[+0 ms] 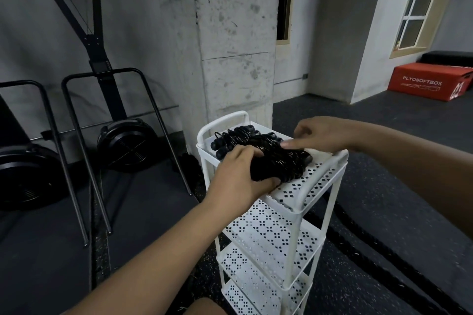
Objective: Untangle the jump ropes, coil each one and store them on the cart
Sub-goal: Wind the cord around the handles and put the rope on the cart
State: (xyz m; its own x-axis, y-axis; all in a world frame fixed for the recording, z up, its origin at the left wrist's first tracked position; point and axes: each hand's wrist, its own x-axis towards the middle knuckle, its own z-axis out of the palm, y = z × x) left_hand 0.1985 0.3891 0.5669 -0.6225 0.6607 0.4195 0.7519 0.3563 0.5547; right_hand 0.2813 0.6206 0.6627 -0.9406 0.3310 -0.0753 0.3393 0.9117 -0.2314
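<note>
A white perforated cart (pixel 311 186) with several tiers stands in front of me. Black coiled jump ropes lie on its top shelf. One coil (pixel 239 135) with black handles rests at the far end. A nearer coil (pixel 279 163) sits mid-shelf, and my left hand (pixel 240 176) grips its near end. My right hand (pixel 322 135) hovers over the far side of that coil, index finger pressing on the rope, other fingers curled.
A concrete pillar (pixel 230 33) rises right behind the cart. Two black fan machines (pixel 125 146) with metal frames stand at left. A thick black battle rope (pixel 384 250) runs across the floor at right. A red plyo box (pixel 430 82) sits far right.
</note>
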